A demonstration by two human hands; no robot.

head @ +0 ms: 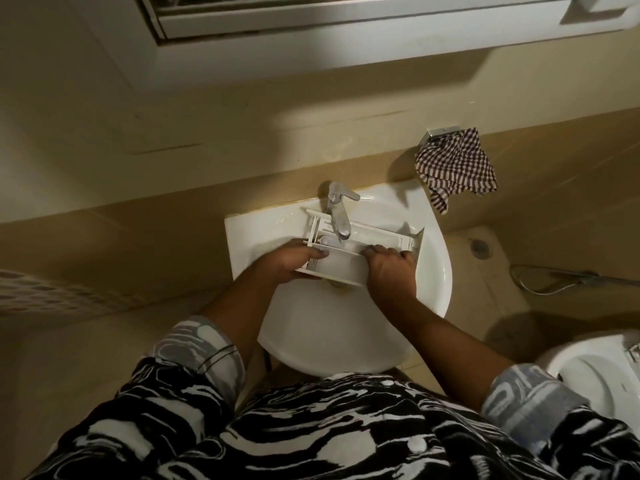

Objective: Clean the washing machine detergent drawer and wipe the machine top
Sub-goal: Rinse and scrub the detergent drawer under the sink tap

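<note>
A white plastic detergent drawer (363,237) lies across the white washbasin (346,327), under the chrome tap (337,211). My left hand (289,263) grips the drawer's left end, fingers curled over its near wall. My right hand (389,268) holds the near wall closer to the right end, fingertips curled inside a compartment. The drawer's front panel points to the right. Whether water runs from the tap I cannot tell.
A checked cloth (457,168) hangs from a metal holder on the wall, right of the basin. A toilet (595,368) stands at the lower right, with a floor drain (479,247) and a hose (554,278) behind it. A cabinet (346,32) hangs overhead.
</note>
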